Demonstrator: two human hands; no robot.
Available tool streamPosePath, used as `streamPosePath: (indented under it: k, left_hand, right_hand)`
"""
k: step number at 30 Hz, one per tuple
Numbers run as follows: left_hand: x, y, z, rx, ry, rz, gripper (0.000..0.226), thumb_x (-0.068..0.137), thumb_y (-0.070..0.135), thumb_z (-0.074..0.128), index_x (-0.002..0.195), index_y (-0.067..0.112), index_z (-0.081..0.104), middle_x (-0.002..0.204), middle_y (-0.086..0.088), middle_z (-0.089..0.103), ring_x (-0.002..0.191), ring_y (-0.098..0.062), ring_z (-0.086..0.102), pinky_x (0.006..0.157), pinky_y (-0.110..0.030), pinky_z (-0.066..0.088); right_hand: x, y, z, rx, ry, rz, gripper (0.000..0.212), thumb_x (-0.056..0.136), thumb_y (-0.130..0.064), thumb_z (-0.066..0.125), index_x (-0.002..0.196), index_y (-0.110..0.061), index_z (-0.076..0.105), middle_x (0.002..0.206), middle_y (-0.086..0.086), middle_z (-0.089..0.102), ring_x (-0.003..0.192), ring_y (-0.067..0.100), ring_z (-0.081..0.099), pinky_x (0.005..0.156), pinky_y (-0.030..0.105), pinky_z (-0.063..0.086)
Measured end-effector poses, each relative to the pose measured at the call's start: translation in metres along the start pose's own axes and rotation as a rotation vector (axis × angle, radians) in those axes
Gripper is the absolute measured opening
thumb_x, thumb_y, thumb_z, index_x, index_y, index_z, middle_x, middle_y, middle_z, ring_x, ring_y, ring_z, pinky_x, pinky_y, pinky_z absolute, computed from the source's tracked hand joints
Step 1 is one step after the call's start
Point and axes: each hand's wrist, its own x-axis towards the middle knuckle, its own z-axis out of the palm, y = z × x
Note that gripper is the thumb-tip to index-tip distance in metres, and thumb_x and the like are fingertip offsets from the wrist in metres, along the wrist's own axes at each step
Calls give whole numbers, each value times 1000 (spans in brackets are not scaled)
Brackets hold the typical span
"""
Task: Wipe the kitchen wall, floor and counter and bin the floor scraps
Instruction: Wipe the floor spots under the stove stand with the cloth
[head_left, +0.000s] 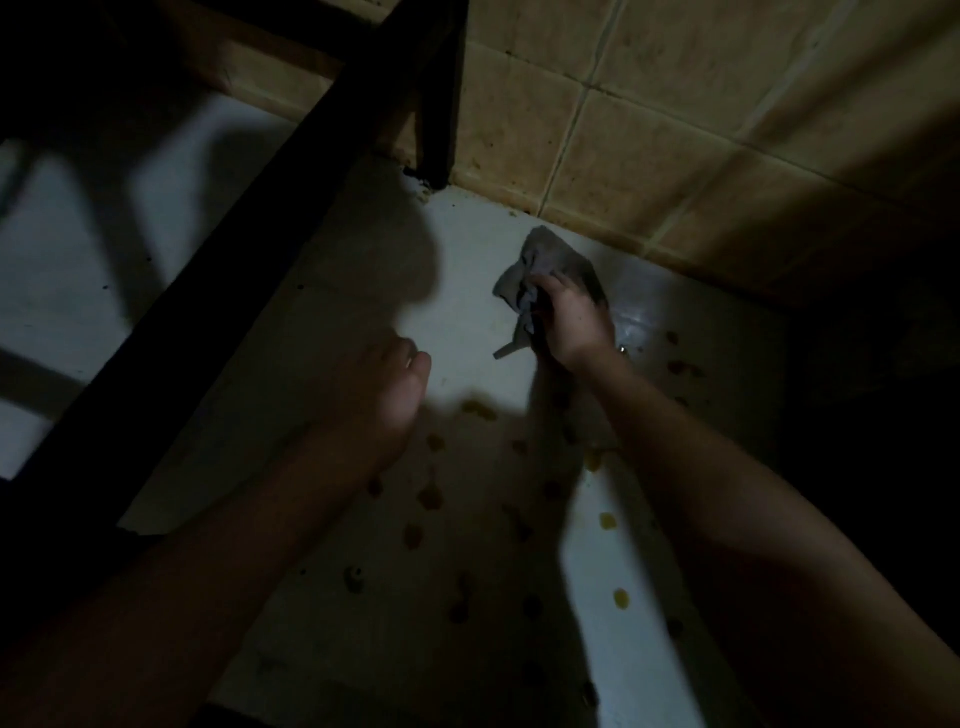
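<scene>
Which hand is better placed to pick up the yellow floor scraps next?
Left, probably. The left hand holds nothing and hovers beside the scraps; the right hand grips the grey cloth near the tiled wall.

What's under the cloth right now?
The cloth, gripped by the right hand, is over pale floor beside the tiled wall. Whatever lies directly beneath is covered. Yellow scraps show on the floor nearer the camera.

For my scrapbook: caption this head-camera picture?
Right hand grips grey cloth by tiled wall; yellow scraps dot the floor.
</scene>
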Motion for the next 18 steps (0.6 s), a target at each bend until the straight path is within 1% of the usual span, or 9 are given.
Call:
streamPosePath:
  k: [2,3,6,8,10,12,15,16,18]
  left_hand:
    - [3,3,5,-18,2,-15,25,90,11,48,114,10,54,112,-11,55,100,-32,54,81,-42,45]
    - [4,3,7,-32,36,-2,26,90,11,47,116,10,53,114,-11,53,102,-31,52,84,-42,45]
    - [-1,5,0,-113,47,30,32,87,7,53,118,9,53,118,-13,51,105,-30,49,90,-43,44]
    - [-1,4,-1,-93,51,60,34,85,7,54,119,9,53,120,-14,49,106,-31,49,91,-44,44]
    - [0,4,-6,-62,31,45,34,86,9,52,120,9,52,121,-13,49,108,-31,49,92,-44,44]
    - [-1,2,-7,-62,24,31,34,89,10,51,122,9,51,122,-13,49,109,-31,50,93,-44,44]
    - [-4,2,-8,-76,24,30,33,89,9,49,122,9,51,121,-13,49,109,-31,48,92,-43,42]
    - [-5,2,-8,-65,28,14,31,90,10,46,121,9,51,121,-12,50,109,-31,48,91,-42,42]
    - [-5,3,-9,-47,4,-15,30,92,11,44,122,10,50,122,-11,50,111,-30,48,92,-41,42]
  right_hand:
    - [-12,23,-6,9,45,42,42,96,-12,42,137,-22,43,146,6,40,135,27,33,112,48,27]
    - [-18,35,-9,1,52,66,41,96,-12,41,137,-20,43,145,7,41,134,27,35,112,47,27]
    - [-33,65,-18,14,70,157,42,97,-7,43,138,-13,42,144,12,41,134,29,36,114,45,25]
    - [-38,70,-20,31,80,193,41,97,-8,42,138,-12,43,144,13,42,133,31,36,113,45,27]
    - [-37,63,-18,45,89,205,41,97,-8,43,137,-13,44,143,13,42,133,31,36,112,45,28]
    - [-30,45,-13,50,92,197,40,95,-5,44,134,-13,48,140,13,46,129,32,39,111,45,31]
    - [-16,9,-8,93,78,157,30,92,-6,48,119,-10,60,121,16,59,114,33,53,99,44,42]
    - [-11,-3,-6,66,55,103,31,90,-4,50,118,-12,60,118,15,60,111,33,55,95,43,45]
    - [-4,-27,-1,19,-1,-14,38,87,-2,54,121,-17,57,119,11,59,108,30,56,88,39,47]
